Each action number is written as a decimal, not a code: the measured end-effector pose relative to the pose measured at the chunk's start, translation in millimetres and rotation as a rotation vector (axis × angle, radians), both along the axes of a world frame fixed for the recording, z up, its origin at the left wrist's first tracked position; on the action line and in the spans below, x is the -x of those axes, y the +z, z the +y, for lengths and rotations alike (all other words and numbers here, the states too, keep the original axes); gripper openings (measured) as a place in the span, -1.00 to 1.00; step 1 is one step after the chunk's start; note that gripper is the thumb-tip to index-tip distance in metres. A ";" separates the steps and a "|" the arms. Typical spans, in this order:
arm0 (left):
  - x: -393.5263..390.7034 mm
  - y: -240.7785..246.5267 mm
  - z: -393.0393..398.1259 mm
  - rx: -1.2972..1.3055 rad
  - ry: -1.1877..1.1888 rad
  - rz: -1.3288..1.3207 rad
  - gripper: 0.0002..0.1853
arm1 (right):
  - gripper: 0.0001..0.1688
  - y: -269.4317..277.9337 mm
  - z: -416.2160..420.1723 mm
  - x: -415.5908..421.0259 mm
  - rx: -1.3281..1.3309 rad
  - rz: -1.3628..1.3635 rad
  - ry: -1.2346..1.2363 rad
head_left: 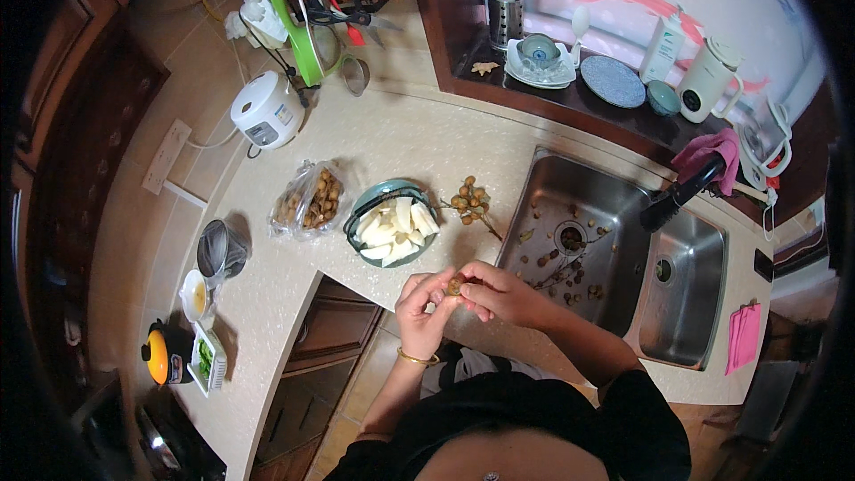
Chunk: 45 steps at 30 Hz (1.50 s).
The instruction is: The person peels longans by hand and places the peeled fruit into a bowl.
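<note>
Between the fingertips of both hands, just off the counter's front edge, is a small round brown longan fruit (455, 286). My left hand (425, 307) grips it from the left, and a gold bangle circles that wrist. Fingers of my right hand (493, 291) press on it from the other side; how far its skin is peeled I cannot tell. Beyond the hands stands a teal bowl (389, 187) heaped with pale cut fruit pieces (394, 230). A sprig of longans (470, 202) lies to the bowl's right. To its left sits a clear plastic bag (308, 200) full of longans.
At right, a steel double sink (601, 267) holds scattered peels and twigs under a black faucet (681, 194). A white rice cooker (267, 110) stands at the back left. Dishes, including a blue plate (612, 81), line the sill. A pink cloth (743, 337) lies at far right.
</note>
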<state>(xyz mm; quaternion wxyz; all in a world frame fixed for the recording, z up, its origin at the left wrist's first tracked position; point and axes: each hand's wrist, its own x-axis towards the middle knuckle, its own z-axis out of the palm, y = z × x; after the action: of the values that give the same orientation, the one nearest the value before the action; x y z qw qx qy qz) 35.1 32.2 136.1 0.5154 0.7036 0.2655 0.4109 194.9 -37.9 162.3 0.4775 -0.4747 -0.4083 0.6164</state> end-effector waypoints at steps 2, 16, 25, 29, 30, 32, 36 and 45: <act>1.3 7.8 1.2 -0.042 0.035 0.079 -0.65 | -0.81 -2.8 1.1 1.3 -0.019 -0.049 0.020; 2.1 9.9 2.7 -0.122 0.080 0.162 -0.67 | -0.78 -16.4 7.5 10.3 -0.214 -0.429 -0.068; 10.8 -17.2 19.9 0.495 -0.138 -0.123 -0.78 | -0.80 -22.2 16.6 -1.2 -0.022 -0.069 0.099; 14.6 -14.5 20.3 0.828 -0.268 -0.361 -0.76 | -0.78 -13.8 19.0 -1.7 -0.031 0.091 0.150; 15.1 -11.9 19.8 0.913 -0.301 -0.435 -0.76 | -0.78 -12.4 20.0 -0.4 -0.023 0.112 0.157; 14.3 -15.3 18.6 0.830 -0.244 -0.395 -0.76 | -0.77 -13.7 21.9 0.8 -0.018 0.120 0.173; 11.9 -18.5 14.2 0.680 -0.139 -0.346 -0.77 | -0.77 -17.6 23.3 9.8 -0.057 0.012 0.113; 24.5 -1.6 11.7 0.250 -0.051 -0.055 -0.69 | -0.74 5.4 20.1 7.2 -0.075 -0.391 0.125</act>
<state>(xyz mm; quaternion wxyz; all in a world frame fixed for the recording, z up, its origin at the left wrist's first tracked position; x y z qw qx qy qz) 10.5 43.9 134.5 0.6163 0.6289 0.2825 0.3806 187.7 -17.8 167.6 0.3674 -0.5409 -0.5447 0.5252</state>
